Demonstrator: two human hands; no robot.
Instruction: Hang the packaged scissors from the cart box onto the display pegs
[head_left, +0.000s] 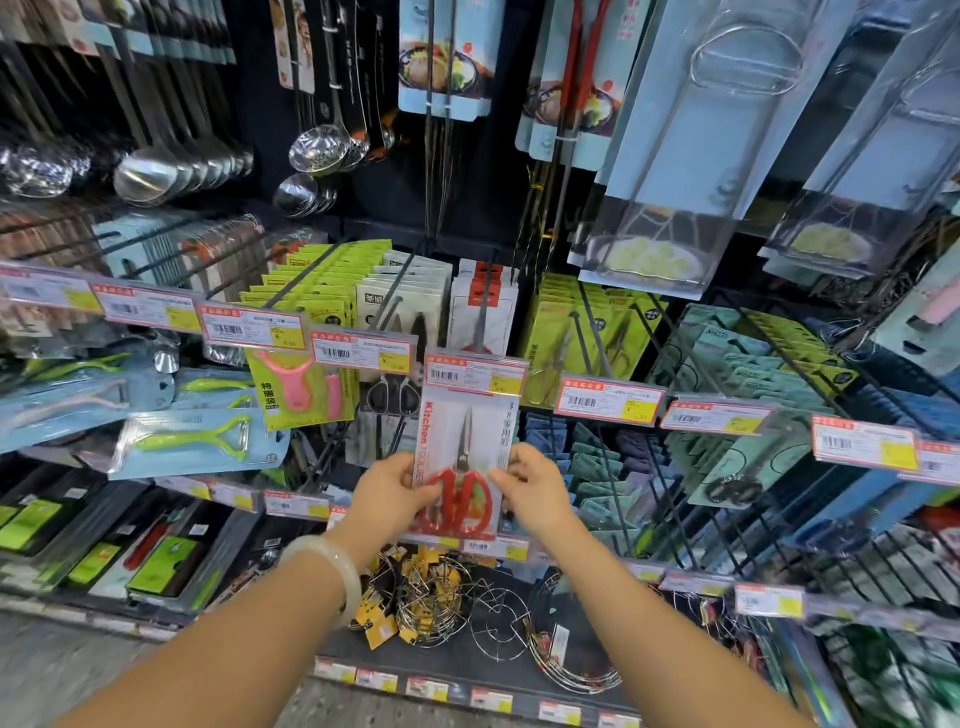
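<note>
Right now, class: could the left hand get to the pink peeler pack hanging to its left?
Probably yes. The left hand holds the scissors pack, but the pink peeler pack hangs in front with nothing between.

Shop aisle: price tags (475, 375), pegged kitchenware (322, 150).

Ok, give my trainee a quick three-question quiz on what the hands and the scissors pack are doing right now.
1. True or false: both hands hold the scissors pack.
2. What colour are the scissors' handles?
3. The price tag above the pack is: A) touching its top, B) far off to the left.

Key: 1 true, left hand and right hand grip its lower sides. 2 red. 3 A.
</note>
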